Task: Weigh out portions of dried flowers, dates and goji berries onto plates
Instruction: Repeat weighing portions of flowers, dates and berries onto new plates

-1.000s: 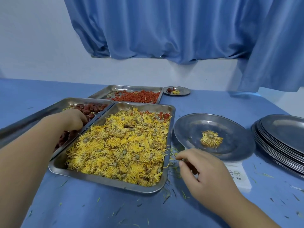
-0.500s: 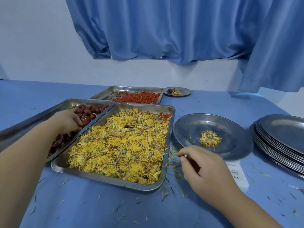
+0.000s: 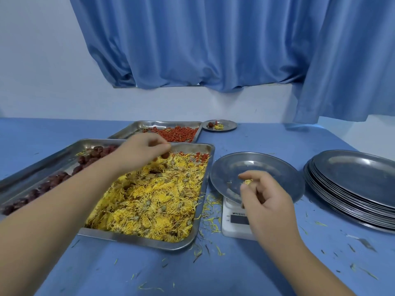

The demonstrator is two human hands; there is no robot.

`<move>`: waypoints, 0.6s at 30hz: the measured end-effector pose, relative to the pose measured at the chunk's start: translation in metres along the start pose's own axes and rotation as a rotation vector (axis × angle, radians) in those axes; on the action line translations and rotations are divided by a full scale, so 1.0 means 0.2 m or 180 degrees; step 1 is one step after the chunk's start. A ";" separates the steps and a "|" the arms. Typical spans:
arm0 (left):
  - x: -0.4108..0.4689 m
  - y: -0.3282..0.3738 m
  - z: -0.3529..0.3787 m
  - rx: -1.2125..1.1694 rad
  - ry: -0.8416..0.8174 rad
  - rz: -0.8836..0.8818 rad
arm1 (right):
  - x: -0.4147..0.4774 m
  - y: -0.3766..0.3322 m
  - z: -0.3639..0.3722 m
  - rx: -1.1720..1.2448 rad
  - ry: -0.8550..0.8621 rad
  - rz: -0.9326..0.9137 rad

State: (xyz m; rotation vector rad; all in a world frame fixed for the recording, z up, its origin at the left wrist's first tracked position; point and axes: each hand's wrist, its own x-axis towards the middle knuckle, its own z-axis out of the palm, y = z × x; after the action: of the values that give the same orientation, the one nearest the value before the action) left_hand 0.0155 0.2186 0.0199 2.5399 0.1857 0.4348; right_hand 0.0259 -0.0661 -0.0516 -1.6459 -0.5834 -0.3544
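Left hand (image 3: pixel 142 151): fingers curled down, tips pinching one dark red date (image 3: pixel 164 155).
Below that grip: the far end of the tray (image 3: pixel 136 239) heaped with dried flowers (image 3: pixel 149 195), with a few red berries in the corner just right of the grip.
Left of that grip: the date tray (image 3: pixel 42 164), its dates (image 3: pixel 94 154) lying along the near wall.
Beyond that grip: the tray (image 3: pixel 136 127) of goji berries (image 3: pixel 177 133), and further right a small plate (image 3: pixel 229 125) with a mixed portion.
Right hand (image 3: pixel 267 201): fingers curled, thumb and forefinger closed on a petal tuft (image 3: pixel 248 181).
Under that grip: a steel plate (image 3: pixel 256 165) sitting on a white scale (image 3: pixel 232 227).
Right of that grip: a stack of plates (image 3: pixel 352 184), apart from the scale.
Table (image 3: pixel 213 274): blue, with loose petals scattered on it.
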 end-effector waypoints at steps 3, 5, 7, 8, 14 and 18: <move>0.02 0.22 0.17 0.0012 -0.0267 0.0451 | 0.03 -0.01 -0.04 0.0446 0.0309 0.0442; 0.05 0.34 0.27 -0.0072 -0.0377 0.0643 | 0.06 -0.01 -0.07 0.0711 0.0526 0.0705; 0.09 0.42 0.36 -0.0170 -0.0528 0.0708 | 0.08 -0.01 -0.10 0.0961 0.0741 0.0902; 0.11 0.45 0.39 -0.0184 -0.0592 0.0742 | 0.09 -0.02 -0.11 0.1091 0.0822 0.0973; 0.20 0.53 0.55 0.0198 -0.0849 0.0894 | 0.12 -0.02 -0.13 0.1351 0.0860 0.1186; 0.25 0.51 0.58 0.0229 -0.0835 0.0830 | 0.13 -0.02 -0.13 0.1303 0.0720 0.1201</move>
State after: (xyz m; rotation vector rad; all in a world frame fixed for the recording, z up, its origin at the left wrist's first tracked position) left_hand 0.1061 0.0870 -0.0042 2.6712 -0.2336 0.1902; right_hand 0.0472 -0.0870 -0.0310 -1.2634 -0.1516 -0.1278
